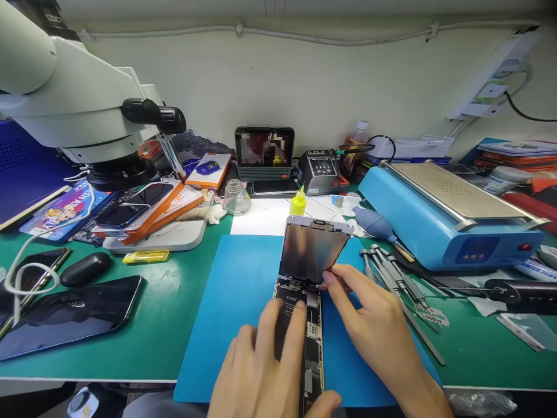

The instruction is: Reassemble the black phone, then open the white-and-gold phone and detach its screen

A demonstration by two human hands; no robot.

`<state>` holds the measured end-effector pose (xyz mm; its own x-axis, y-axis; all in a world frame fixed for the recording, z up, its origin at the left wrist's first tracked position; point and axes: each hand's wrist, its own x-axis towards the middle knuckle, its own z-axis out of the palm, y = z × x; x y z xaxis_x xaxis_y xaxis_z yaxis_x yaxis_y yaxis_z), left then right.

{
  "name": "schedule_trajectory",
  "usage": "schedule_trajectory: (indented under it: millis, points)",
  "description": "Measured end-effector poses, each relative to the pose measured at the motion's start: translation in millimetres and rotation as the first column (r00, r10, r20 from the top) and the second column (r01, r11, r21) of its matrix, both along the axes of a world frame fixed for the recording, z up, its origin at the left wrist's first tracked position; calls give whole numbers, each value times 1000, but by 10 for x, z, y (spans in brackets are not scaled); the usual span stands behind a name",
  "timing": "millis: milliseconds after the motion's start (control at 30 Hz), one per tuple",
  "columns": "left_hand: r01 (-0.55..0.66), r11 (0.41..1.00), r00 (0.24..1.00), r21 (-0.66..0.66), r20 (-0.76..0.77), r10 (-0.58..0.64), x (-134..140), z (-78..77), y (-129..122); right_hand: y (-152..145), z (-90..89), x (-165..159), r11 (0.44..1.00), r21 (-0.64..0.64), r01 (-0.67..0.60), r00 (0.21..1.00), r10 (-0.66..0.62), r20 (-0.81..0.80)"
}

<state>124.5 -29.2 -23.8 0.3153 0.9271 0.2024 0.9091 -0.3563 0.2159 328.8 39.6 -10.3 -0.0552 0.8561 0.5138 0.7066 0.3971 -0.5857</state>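
An opened smartphone lies lengthwise before me, its dark battery (287,313) and circuit board (312,331) bare. The phone's screen assembly (313,249) is tilted up from the far end of the body, its inner side facing me. My left hand (265,360) steadies the body, two fingers stretched over the battery and the thumb by the right edge. At the lower right corner of the screen, the thumb and fingers of my right hand (365,313) are closed in a pinch. The exact contact near the hinge side is partly hidden by the fingertips.
Underneath is a blue mat (243,290). To the right are several metal tools (395,273) and a blue heating-plate machine (413,215). A yellow bottle (298,204) stands behind the screen. A microscope (100,110) overhangs the left, above stacked phones and boxes.
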Motion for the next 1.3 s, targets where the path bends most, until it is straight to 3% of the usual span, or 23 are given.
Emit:
schedule_trajectory:
  millis: [167, 233, 300, 400, 533, 667, 867, 1000, 1133, 1300]
  points:
    - [113, 939, 928, -326, 373, 18, -344, 405, 556, 13, 29, -8, 1000, -13, 4, 1000, -3, 15]
    - [142, 931, 914, -337, 405, 7, -426, 498, 813, 15, 29, -9, 1000, -24, 2, 1000, -2, 16]
    - [203, 920, 906, -337, 422, -45, -437, 496, 999, 14, 25, -5, 999, -34, 2, 1000, -2, 16]
    - [275, 908, 894, -317, 432, -120, -390, 376, 1132, 16, 35, -3, 999, -48, 1, 1000, 0, 18]
    - [308, 907, 890, -286, 422, -169, -355, 235, 1176, 28, 106, -11, 997, -81, -8, 999, 11, 38]
    - [319, 913, 889, -255, 415, -195, -359, 216, 1181, -29, 145, 49, 993, -119, 7, 997, 2, 73]
    - [316, 919, 892, -237, 405, -202, -372, 226, 1157, -442, -40, 235, 993, -40, 112, 983, -105, 152]
    - [307, 923, 896, -233, 398, -198, -453, 239, 1130, -682, -93, 170, 999, -38, 5, 975, 4, 220]
    - [291, 929, 905, -228, 382, -190, -581, 277, 1080, -701, 7, 58, 978, -172, -119, 977, 146, 155]
    - [249, 943, 916, -221, 371, -155, -751, 290, 989, -631, 70, -36, 916, -350, -197, 974, 224, 38]
